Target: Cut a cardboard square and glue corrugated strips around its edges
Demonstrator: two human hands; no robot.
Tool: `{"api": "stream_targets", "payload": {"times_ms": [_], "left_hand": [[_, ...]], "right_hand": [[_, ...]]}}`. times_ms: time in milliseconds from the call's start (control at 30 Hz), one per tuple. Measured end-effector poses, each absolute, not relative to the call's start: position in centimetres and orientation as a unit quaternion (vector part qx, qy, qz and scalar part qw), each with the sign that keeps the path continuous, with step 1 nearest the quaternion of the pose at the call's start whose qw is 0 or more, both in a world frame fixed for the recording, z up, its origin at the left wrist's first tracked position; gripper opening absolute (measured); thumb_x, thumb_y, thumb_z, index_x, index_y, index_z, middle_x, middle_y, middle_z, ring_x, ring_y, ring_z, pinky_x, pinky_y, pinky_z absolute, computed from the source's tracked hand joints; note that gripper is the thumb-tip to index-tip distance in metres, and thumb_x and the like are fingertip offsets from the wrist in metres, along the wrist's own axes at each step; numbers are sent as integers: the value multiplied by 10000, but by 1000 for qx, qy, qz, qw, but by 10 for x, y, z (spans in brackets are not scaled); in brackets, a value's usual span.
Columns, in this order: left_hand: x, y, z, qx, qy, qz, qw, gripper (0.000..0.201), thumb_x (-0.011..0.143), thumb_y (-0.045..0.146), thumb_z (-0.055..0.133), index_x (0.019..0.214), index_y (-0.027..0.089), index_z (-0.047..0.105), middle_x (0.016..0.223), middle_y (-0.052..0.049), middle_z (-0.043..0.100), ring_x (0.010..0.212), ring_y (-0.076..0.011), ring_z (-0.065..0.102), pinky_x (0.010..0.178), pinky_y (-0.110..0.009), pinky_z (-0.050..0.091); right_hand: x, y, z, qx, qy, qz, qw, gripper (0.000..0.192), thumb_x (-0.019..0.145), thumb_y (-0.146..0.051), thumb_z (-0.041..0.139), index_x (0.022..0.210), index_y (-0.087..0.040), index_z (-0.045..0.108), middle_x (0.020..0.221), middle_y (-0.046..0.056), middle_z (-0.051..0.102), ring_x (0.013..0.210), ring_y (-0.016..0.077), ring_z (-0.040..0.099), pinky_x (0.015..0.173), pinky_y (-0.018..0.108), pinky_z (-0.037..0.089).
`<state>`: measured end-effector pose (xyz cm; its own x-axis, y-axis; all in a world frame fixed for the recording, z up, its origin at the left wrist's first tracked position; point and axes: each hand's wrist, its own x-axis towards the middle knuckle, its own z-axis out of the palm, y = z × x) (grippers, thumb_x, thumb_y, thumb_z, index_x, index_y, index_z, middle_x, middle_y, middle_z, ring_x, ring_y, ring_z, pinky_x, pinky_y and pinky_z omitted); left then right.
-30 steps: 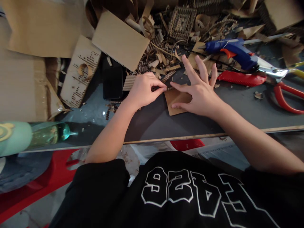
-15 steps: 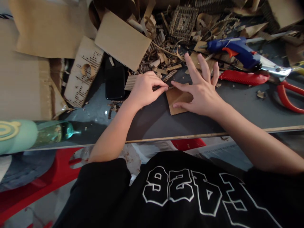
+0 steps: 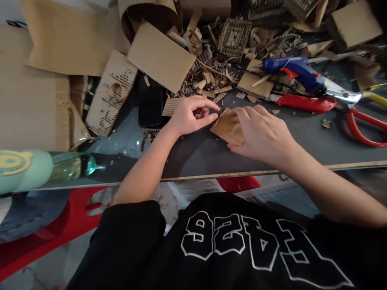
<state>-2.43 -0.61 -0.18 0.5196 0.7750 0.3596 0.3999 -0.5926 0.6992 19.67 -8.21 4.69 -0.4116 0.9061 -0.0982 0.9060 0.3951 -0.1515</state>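
Observation:
My right hand (image 3: 266, 135) grips a small square piece of cardboard (image 3: 230, 125) from its right side, fingers over the far edge and thumb at the near edge. The piece is tilted, its left edge showing a row of corrugation. Just left of it, my left hand (image 3: 195, 114) has curved fingers, with thumb and forefinger tips apart and nothing visible between them. A ribbed corrugated strip (image 3: 169, 106) shows behind the left hand, beside a black phone-like object (image 3: 150, 102); its right end is hidden by the hand.
Cardboard scraps (image 3: 208, 76) are heaped at the back. At right lie a blue glue gun (image 3: 296, 68), a red-handled cutter (image 3: 305, 102) and red-handled pliers or shears (image 3: 359, 125). A green bottle (image 3: 27, 169) lies at the table's front left edge (image 3: 145, 181).
My right hand has gone from spread fingers over the cardboard to gripping it, and the piece is now tilted. My left thumb and forefinger have parted from their pinch.

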Motion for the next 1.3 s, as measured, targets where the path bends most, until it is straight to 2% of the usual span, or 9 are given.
{"api": "stream_targets", "payload": {"times_ms": [67,233,433,600,767,900,1000,1167,1300], "left_hand": [[-26,-1,-6,846,329,322,269,264,882,457,687,894,206,768,627,8,594,607,-115,537,618,-261,436],[-30,6,-9,867,297,299,265,315,876,500,720,785,207,793,516,20,500,582,-123,520,627,-275,423],[-27,5,-13,865,325,272,270,305,866,542,717,827,258,820,533,10,551,589,-141,558,691,-306,491],[-25,5,-16,861,350,274,247,207,850,468,756,862,273,824,547,12,574,628,-156,580,734,-335,509],[-24,6,-19,865,340,277,242,201,870,456,734,957,296,821,595,2,625,641,-156,583,711,-339,486],[-24,5,-20,876,301,295,237,227,914,474,673,911,305,824,576,9,607,611,-142,574,706,-327,489],[-24,6,-20,879,286,302,232,254,918,491,662,905,296,824,561,10,589,607,-144,576,706,-326,494],[-26,7,-18,889,304,267,215,265,927,512,634,907,323,818,573,1,595,657,-169,598,711,-339,494],[-25,5,-17,892,296,267,212,275,933,508,626,890,315,818,586,-7,610,668,-174,599,690,-337,486]], "right_hand": [[203,-76,47,-516,-850,104,-5,677,756,-339,740,1349,-89,527,1310,198,621,1242,364,555,938,454,546],[217,-65,50,-502,-854,134,-12,722,753,-280,758,1414,-136,510,1362,155,611,1266,343,573,981,446,544],[218,-59,55,-522,-830,188,-59,702,812,-283,752,1458,-178,498,1434,156,582,1234,354,622,986,482,542],[217,-58,52,-514,-835,187,-52,720,796,-272,766,1462,-196,504,1441,138,581,1240,357,620,1000,495,540],[219,-57,46,-505,-841,191,-36,696,777,-241,760,1431,-180,529,1428,157,587,1254,366,612,973,482,552],[220,-57,42,-498,-845,194,-11,635,790,-242,734,1399,-209,556,1412,138,605,1242,342,624,970,451,549],[221,-57,41,-502,-843,194,-10,670,754,-240,768,1391,-223,563,1389,119,625,1209,339,640,954,446,552],[220,-57,44,-499,-844,196,-15,657,772,-229,758,1400,-210,565,1395,135,618,1189,338,648,958,447,551],[219,-56,44,-501,-842,198,-33,745,768,-221,778,1465,-192,517,1443,134,584,1236,345,628,1005,468,543]]}}
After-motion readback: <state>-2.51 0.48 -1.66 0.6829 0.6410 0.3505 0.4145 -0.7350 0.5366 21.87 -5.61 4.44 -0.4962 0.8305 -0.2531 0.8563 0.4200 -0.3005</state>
